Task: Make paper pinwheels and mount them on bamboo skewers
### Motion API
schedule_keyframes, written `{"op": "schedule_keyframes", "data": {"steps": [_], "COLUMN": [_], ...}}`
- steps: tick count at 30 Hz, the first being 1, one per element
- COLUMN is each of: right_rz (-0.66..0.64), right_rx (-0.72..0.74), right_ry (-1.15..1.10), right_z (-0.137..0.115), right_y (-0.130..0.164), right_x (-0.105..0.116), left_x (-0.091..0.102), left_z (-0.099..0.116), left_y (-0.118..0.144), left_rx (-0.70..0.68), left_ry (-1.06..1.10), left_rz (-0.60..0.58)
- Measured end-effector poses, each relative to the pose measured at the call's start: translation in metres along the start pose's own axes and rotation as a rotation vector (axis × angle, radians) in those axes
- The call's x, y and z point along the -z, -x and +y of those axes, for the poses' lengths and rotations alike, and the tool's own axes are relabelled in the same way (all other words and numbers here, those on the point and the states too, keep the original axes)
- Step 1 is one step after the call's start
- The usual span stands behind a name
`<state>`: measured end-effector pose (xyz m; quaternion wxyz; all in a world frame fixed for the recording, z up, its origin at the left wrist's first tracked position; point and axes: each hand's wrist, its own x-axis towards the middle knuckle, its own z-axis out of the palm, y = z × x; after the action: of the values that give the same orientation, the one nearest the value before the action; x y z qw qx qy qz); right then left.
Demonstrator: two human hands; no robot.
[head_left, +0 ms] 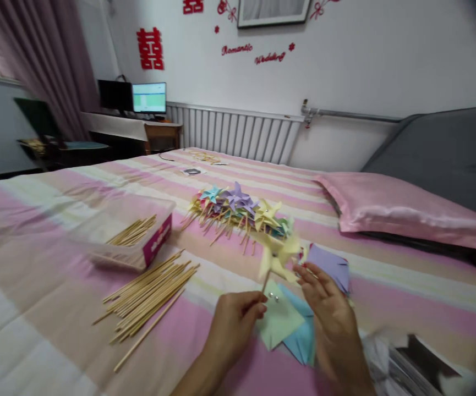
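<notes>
A pale yellow paper pinwheel [278,258] stands slightly tilted on its wooden stick, which my left hand [235,319] pinches low down between thumb and fingers. Beside its blades, my right hand [332,311] has its fingers stretched out; whether a fingertip touches the paper I cannot tell. Below the pinwheel lie a light green paper square [281,327] and blue paper [302,335] with cut corners. A few small shiny metal bits [274,297] rest on the green sheet. Purple cut paper [329,268] lies behind my right hand.
Finished pinwheels [238,201] lie heaped mid-bed. Loose wooden sticks [151,300] are spread at left, near a clear plastic box [122,250] holding more sticks. A pink pillow [406,206] is at right, a plastic bag [390,363] at lower right. Striped bedding [48,297] lies underneath.
</notes>
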<state>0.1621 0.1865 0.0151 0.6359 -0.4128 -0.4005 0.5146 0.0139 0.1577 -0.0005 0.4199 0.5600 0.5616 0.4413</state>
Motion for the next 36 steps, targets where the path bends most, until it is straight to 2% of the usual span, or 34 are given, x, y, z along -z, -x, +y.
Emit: {"op": "schedule_keyframes", "data": {"steps": [5,11,13,21,29,32,36], "right_rz": [0.039,-0.115,-0.124,0.022,0.086,0.038,-0.161], "right_rx": [-0.053,-0.201,-0.22,-0.103,-0.036,-0.048,-0.14], "right_ry": [0.008,-0.029,-0.042,-0.054,-0.106,-0.129,-0.044], "right_z": [0.0026,0.001,0.0007,0.0014,-0.001,-0.0018,-0.0012], "right_y": [-0.0064,-0.0032,-0.0029,-0.0066,-0.0076,-0.0066,-0.0027], "right_x": [0.0024,-0.0005,-0.0012,0.0045,0.0064,0.0051,0.0011], "left_x": [0.0012,-0.0031,-0.0045,-0.0056,-0.0058,-0.0068,-0.0072], "left_z": [-0.0004,0.0018,0.0023,0.0019,-0.0012,-0.0007,0.0027], "left_y": [-0.0079,-0.0071,-0.0067,-0.0061,-0.007,-0.0072,-0.0084], "left_rx": [0.09,0.095,0.076,0.053,0.045,0.074,0.151], "left_ry": [0.163,0.2,0.178,0.114,0.137,0.191,0.33], "left_rz": [0.018,-0.062,-0.081,-0.105,-0.117,-0.118,-0.101]}}
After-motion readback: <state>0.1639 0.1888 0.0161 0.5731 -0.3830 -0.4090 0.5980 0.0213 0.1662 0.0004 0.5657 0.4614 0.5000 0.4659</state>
